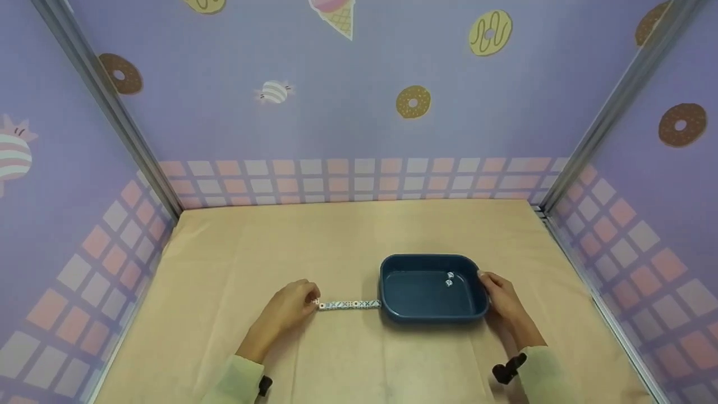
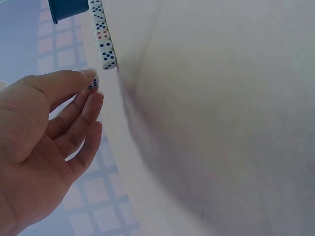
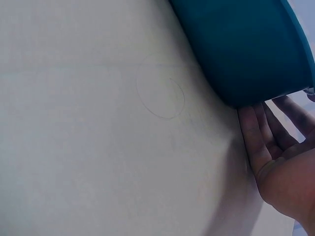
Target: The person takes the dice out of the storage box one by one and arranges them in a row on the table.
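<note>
My left hand (image 1: 293, 306) pinches a small white die (image 2: 93, 83) with dark pips between thumb and fingertips. Right by those fingertips, at its left end, lies a straight row of dice (image 1: 350, 304), white with blue and red pips. The row's far end meets the left wall of a deep dark blue rectangular dish (image 1: 429, 318). Two more dice (image 1: 449, 279) lie inside the dish, toward its right side. At the dish's right end my right hand (image 1: 505, 303) holds it, thumb at the rim and fingers (image 3: 253, 130) against the outside of the wall.
A beige cloth (image 1: 314, 241) covers the table under everything. Purple panels (image 1: 348, 112) with sweets and pink-white checks enclose it at the back and both sides, with metal posts (image 1: 606, 106) at the corners.
</note>
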A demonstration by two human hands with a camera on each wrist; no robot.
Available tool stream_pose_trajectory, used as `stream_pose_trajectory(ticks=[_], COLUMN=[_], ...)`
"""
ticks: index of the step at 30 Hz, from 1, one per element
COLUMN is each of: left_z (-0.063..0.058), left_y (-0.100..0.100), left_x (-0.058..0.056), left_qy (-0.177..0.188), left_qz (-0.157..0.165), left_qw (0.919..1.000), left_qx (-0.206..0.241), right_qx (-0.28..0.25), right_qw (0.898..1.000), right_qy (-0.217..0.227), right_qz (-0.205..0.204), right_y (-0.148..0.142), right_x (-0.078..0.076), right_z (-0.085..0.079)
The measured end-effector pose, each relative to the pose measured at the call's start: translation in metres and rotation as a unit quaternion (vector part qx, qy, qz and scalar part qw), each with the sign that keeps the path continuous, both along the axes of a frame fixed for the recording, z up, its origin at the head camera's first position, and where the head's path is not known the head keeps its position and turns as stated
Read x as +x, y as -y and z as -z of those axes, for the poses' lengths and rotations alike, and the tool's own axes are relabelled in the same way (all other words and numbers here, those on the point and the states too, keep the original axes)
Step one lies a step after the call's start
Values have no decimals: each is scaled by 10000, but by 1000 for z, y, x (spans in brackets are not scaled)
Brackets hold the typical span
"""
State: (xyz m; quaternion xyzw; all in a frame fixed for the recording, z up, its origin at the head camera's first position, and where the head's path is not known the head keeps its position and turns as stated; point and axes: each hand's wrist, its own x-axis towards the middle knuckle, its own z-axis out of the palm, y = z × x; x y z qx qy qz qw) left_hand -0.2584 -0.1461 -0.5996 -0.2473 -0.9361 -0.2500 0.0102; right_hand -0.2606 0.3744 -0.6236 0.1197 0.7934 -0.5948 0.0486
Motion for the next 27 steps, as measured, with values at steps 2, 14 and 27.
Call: stream_pose_trajectory(ticks=[2, 14, 27], left_z=[2, 6, 7], left_y=[0, 1, 0], left_x=[0, 2, 2], left_qy=[-24, 70, 286], left_qz=[-25, 3, 69], left_qw=[10000, 9998, 9996], left_qx=[-76, -207, 42], right_qx=[26, -98, 14], right_qw=[10000, 9998, 9999], right_qy=[-8, -129, -137], right_qz=[-12, 67, 75], right_y=[0, 2, 1], right_x=[0, 0, 2], right_z=[0, 0, -1])
